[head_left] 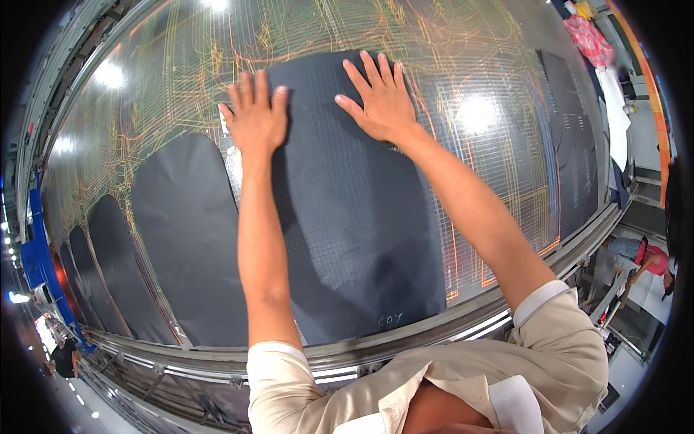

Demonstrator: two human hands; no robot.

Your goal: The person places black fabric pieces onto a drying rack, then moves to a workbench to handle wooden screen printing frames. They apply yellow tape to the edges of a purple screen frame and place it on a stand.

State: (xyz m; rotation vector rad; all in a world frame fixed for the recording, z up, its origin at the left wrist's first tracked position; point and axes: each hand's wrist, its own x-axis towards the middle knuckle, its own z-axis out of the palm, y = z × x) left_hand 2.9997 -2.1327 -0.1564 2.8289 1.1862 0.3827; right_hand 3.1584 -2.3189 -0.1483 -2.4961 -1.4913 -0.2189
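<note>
A large dark panel with a faint grid pattern (361, 217) lies flat on the shiny, line-marked table (499, 166). At its far left corner rests my left hand (256, 119), fingers spread, partly over the panel's edge and partly over the table. My right hand (379, 101) lies flat near the far right corner, fingers fanned out, the tips at the panel's far edge. Neither hand grips anything. Left of my left forearm is a plain dark panel with a rounded top (184, 231). Chalk-like marks show at the gridded panel's near edge.
Several smaller dark panels (116, 253) lie in a row farther left. Stacked dark sheets (567, 145) lie at the table's right end. A metal rail (477, 311) runs along the near edge. Beyond the right end are a pink plastic bundle (589, 40) and a person (650, 260).
</note>
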